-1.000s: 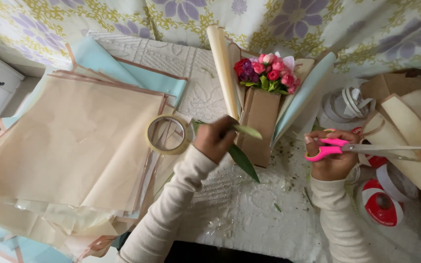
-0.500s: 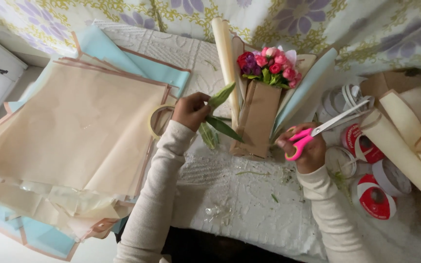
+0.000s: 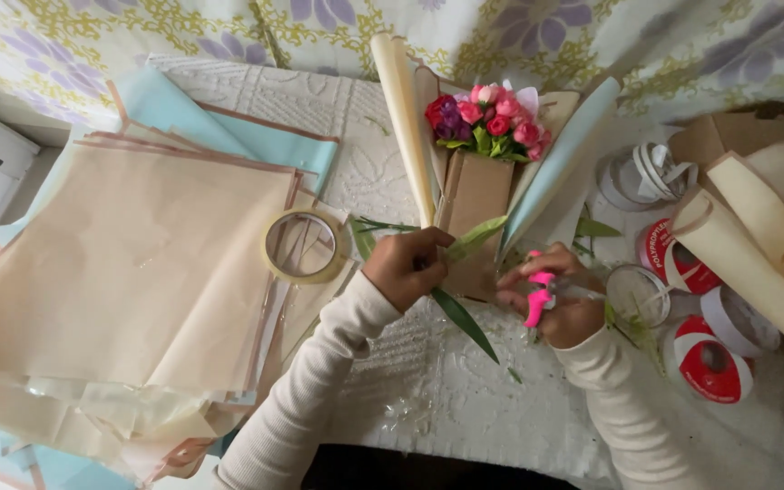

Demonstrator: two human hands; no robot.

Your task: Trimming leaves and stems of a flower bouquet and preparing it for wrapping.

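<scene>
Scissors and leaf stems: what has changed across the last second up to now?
The right hand brought the pink-handled scissors in from the right to the bouquet's base. The left hand shifted its green leaf stems toward the wrap and holds them. Tape roll and paper sheets stayed put.

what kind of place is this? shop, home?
Likely a home table set up for bouquet wrapping, though a small florist's bench can't be ruled out. Clues: floral cloth behind, a stack of wrapping paper, ribbon spools, and a small bouquet. Left hand holds leaves; right hand holds pink scissors.
</scene>
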